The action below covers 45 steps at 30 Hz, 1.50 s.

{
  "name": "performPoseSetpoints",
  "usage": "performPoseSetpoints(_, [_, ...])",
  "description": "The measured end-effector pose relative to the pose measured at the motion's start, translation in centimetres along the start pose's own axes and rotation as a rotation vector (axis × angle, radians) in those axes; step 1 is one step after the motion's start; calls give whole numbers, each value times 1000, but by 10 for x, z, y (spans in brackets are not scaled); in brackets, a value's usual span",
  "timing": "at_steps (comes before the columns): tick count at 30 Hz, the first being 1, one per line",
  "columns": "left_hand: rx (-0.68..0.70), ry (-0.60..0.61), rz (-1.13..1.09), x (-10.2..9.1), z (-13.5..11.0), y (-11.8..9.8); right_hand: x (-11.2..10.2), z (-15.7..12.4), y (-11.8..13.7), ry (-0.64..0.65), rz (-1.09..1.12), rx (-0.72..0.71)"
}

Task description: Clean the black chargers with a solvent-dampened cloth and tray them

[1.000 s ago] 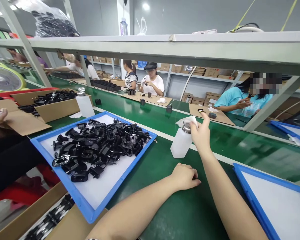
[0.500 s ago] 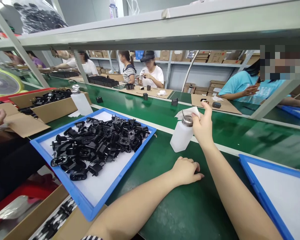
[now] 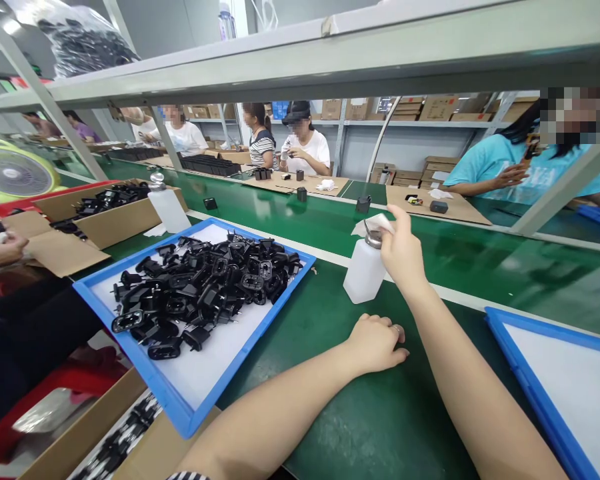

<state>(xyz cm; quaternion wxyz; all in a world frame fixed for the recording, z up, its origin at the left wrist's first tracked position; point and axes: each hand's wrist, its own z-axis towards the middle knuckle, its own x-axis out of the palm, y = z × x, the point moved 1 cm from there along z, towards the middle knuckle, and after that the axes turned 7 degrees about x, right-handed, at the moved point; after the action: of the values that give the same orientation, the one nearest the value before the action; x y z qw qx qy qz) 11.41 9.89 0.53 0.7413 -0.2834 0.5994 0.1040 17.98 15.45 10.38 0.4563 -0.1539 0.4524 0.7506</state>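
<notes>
My right hand (image 3: 403, 250) is at the top of a white plastic dispenser bottle (image 3: 364, 272) with a metal cap. A small white wipe (image 3: 375, 225) is pinched in it, lying over the cap, and the index finger points up. The bottle tilts slightly in view; whether its base touches the bench is hard to tell. My left hand (image 3: 375, 341) rests palm down on the green bench (image 3: 350, 420) in front of the bottle. Its fingers curl loosely with the thumb apart, and nothing shows in it. Left of both hands, a blue-rimmed tray (image 3: 260, 330) bears a heap of black plug parts (image 3: 205, 287).
Another blue-rimmed tray (image 3: 530, 380) lies at the right. Behind the bottle runs a green conveyor belt (image 3: 260, 207) with black adapters (image 3: 363, 203). A second bottle (image 3: 169, 208) and a carton (image 3: 130, 220) stand at left. Co-workers sit across; a shelf (image 3: 300, 67) spans overhead.
The view has shifted slightly, and the black adapters on the belt sit a little farther right. My right hand and wipe have dipped slightly at the bottle's cap. My left hand stays put.
</notes>
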Motion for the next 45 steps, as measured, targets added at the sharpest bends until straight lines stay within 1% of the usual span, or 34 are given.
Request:
performPoseSetpoints(3, [-4, 6, 12, 0, 0, -1, -2, 1, 2, 42, -27, 6])
performPoseSetpoints(9, [-4, 21, 15, -3, -1, -1, -3, -3, 4, -34, 43, 3])
performPoseSetpoints(14, [0, 10, 18, -3, -2, -2, 1, -4, 2, -30, 67, 11])
performPoseSetpoints(19, [4, 18, 26, -3, -2, -3, 0, -3, 2, -56, 74, 15])
performPoseSetpoints(24, [8, 10, 29, -2, -2, -2, 0, -1, 0, -8, 93, 48])
performPoseSetpoints(30, [6, -3, 29, -1, -3, -2, 0, -3, 0, -42, 106, 19])
performPoseSetpoints(35, [-4, -8, 15, 0, -1, -1, -1, 3, -3, 9, 110, 57])
performPoseSetpoints(38, [-17, -21, -21, 1, 0, 0, -6, 12, -3, 95, 52, 63])
performPoseSetpoints(42, [-32, -34, -48, 2, 1, 2, -16, 24, 1, 246, -155, -3])
performPoseSetpoints(45, [-33, -33, -55, 2, 1, 2, -25, 29, 4, 294, -265, -86])
